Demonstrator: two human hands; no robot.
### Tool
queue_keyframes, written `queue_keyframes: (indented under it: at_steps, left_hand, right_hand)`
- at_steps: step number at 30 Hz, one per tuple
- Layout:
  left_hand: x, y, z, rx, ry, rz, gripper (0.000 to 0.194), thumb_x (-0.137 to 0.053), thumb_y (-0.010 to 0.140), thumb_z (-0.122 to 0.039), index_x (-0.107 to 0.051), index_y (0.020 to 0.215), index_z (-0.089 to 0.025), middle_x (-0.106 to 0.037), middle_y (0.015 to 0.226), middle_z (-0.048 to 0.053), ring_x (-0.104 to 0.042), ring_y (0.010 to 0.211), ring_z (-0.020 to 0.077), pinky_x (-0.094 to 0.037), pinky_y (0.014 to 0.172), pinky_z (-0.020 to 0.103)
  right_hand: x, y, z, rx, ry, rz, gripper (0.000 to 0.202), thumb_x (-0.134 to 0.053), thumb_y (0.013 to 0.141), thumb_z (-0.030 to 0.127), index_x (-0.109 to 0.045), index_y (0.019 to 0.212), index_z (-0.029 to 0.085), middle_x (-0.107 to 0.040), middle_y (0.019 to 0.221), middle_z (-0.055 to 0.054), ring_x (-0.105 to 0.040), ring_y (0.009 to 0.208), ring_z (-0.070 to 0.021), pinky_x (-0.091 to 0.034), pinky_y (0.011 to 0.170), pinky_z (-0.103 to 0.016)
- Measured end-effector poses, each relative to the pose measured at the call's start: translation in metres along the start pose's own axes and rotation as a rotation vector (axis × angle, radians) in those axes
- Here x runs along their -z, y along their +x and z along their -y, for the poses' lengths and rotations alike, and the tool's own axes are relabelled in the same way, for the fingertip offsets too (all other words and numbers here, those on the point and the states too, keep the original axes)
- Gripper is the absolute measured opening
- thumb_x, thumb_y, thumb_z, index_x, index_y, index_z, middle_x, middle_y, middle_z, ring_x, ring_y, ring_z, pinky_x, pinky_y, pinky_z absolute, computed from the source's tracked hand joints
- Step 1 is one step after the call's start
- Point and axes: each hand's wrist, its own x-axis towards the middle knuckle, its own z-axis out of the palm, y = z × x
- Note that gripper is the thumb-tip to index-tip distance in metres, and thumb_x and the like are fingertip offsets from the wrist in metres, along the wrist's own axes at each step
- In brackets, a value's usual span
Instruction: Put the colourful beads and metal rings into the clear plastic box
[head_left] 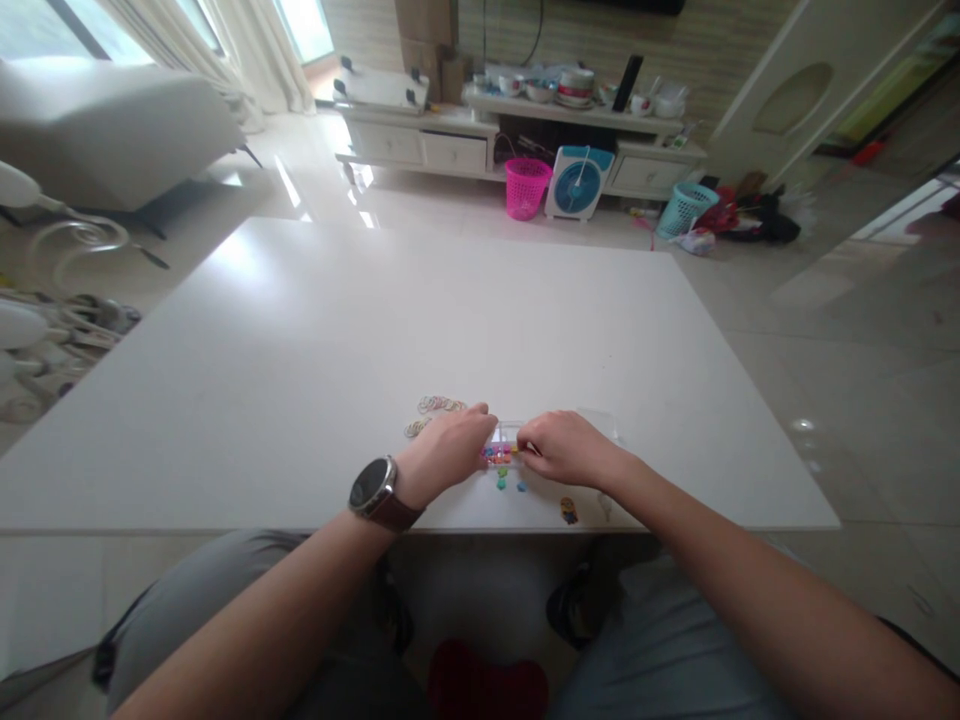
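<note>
Fingers (481,412) curled, left hand (450,448) and right hand (566,447) at clear box (511,425); grip hard to tell

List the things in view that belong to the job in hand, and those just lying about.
In the job:
- clear plastic case holding small coloured pieces, between left hand and right hand
- small green pieces beside it, probably

Lying about:
- pink mesh basket
- blue-and-white box fan
- light-blue mesh basket
</note>
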Motion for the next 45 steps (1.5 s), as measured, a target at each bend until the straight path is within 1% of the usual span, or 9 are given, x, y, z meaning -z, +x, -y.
queue_keyframes:
  at_steps: [8, 14, 17, 20, 23, 25, 30, 38, 45]
  left_hand:
    - [0.005, -0.001, -0.003, 0.013, -0.013, 0.016, 0.006, -0.064, 0.087, -0.021, -0.063, 0.093, -0.017, -0.064, 0.101, 0.008, -0.066, 0.085, 0.0214, -0.048, 0.071, 0.031]
    - [0.005, -0.002, -0.002, 0.003, -0.024, 0.004, 0.005, -0.064, 0.088, -0.019, -0.063, 0.092, -0.017, -0.063, 0.101, 0.008, -0.065, 0.081, 0.0197, -0.047, 0.07, 0.03]
    - [0.007, -0.002, -0.003, 0.017, -0.024, 0.018, 0.005, -0.064, 0.088, -0.021, -0.064, 0.093, -0.017, -0.064, 0.102, 0.008, -0.065, 0.08, 0.0189, -0.046, 0.068, 0.029]
    - [0.009, -0.001, -0.005, 0.026, -0.027, 0.041, 0.009, -0.065, 0.088, -0.023, -0.064, 0.094, -0.017, -0.064, 0.102, 0.008, -0.065, 0.082, 0.0197, -0.047, 0.07, 0.029]
    - [0.01, -0.001, -0.006, 0.018, -0.026, 0.034, 0.008, -0.064, 0.088, -0.023, -0.064, 0.094, -0.017, -0.063, 0.102, 0.008, -0.065, 0.083, 0.0205, -0.047, 0.07, 0.03]
    - [0.009, -0.001, -0.006, 0.017, -0.025, 0.026, 0.006, -0.063, 0.089, -0.021, -0.064, 0.092, -0.016, -0.063, 0.102, 0.009, -0.065, 0.082, 0.0203, -0.047, 0.07, 0.03]
    - [0.006, -0.002, -0.004, 0.013, -0.006, 0.009, 0.005, -0.061, 0.087, -0.017, -0.063, 0.092, -0.016, -0.063, 0.101, 0.009, -0.065, 0.085, 0.0216, -0.047, 0.072, 0.031]
    - [0.004, -0.001, -0.003, 0.013, -0.031, 0.009, 0.005, -0.062, 0.088, -0.02, -0.063, 0.091, -0.017, -0.063, 0.101, 0.008, -0.065, 0.082, 0.0207, -0.047, 0.069, 0.031]
    - [0.01, -0.002, -0.006, 0.018, -0.02, 0.029, 0.007, -0.063, 0.087, -0.019, -0.063, 0.093, -0.016, -0.063, 0.103, 0.009, -0.066, 0.085, 0.0211, -0.048, 0.071, 0.03]
  right_hand:
    - [0.005, -0.011, 0.009, 0.114, 0.108, 0.122, 0.013, -0.063, 0.078, 0.025, -0.073, 0.085, 0.021, -0.074, 0.08, -0.004, -0.063, 0.071, -0.0186, -0.032, 0.06, -0.027]
    - [-0.004, -0.006, 0.018, 0.09, 0.044, 0.206, 0.019, -0.056, 0.084, 0.019, -0.075, 0.087, 0.019, -0.075, 0.086, -0.009, -0.066, 0.077, -0.0202, -0.036, 0.063, -0.026]
    - [-0.005, -0.004, 0.016, 0.124, 0.054, 0.18, 0.016, -0.057, 0.082, 0.019, -0.073, 0.081, 0.018, -0.074, 0.082, -0.008, -0.064, 0.073, -0.019, -0.033, 0.061, -0.026]
    - [-0.002, -0.006, 0.01, 0.163, 0.11, 0.087, 0.013, -0.059, 0.08, 0.02, -0.07, 0.075, 0.019, -0.072, 0.076, -0.005, -0.06, 0.068, -0.0166, -0.03, 0.06, -0.026]
    - [0.001, -0.007, 0.002, 0.089, 0.167, -0.037, 0.012, -0.059, 0.082, 0.021, -0.07, 0.079, 0.019, -0.071, 0.075, -0.002, -0.057, 0.067, -0.0148, -0.03, 0.062, -0.026]
    - [0.002, -0.007, -0.002, 0.021, 0.172, -0.069, 0.013, -0.059, 0.083, 0.021, -0.071, 0.082, 0.02, -0.071, 0.076, -0.002, -0.057, 0.068, -0.0146, -0.03, 0.063, -0.025]
    - [-0.002, -0.002, -0.001, -0.015, 0.131, -0.018, 0.011, -0.061, 0.084, 0.021, -0.072, 0.082, 0.02, -0.072, 0.078, -0.003, -0.059, 0.07, -0.0155, -0.03, 0.062, -0.026]
    - [-0.004, 0.005, -0.001, 0.019, 0.049, 0.072, 0.017, -0.058, 0.089, 0.024, -0.073, 0.083, 0.02, -0.074, 0.084, -0.006, -0.063, 0.075, -0.017, -0.028, 0.061, -0.027]
    - [-0.002, -0.002, -0.009, -0.004, 0.126, 0.045, 0.019, -0.056, 0.086, 0.021, -0.075, 0.086, 0.021, -0.073, 0.077, -0.003, -0.059, 0.068, -0.0154, -0.029, 0.06, -0.026]
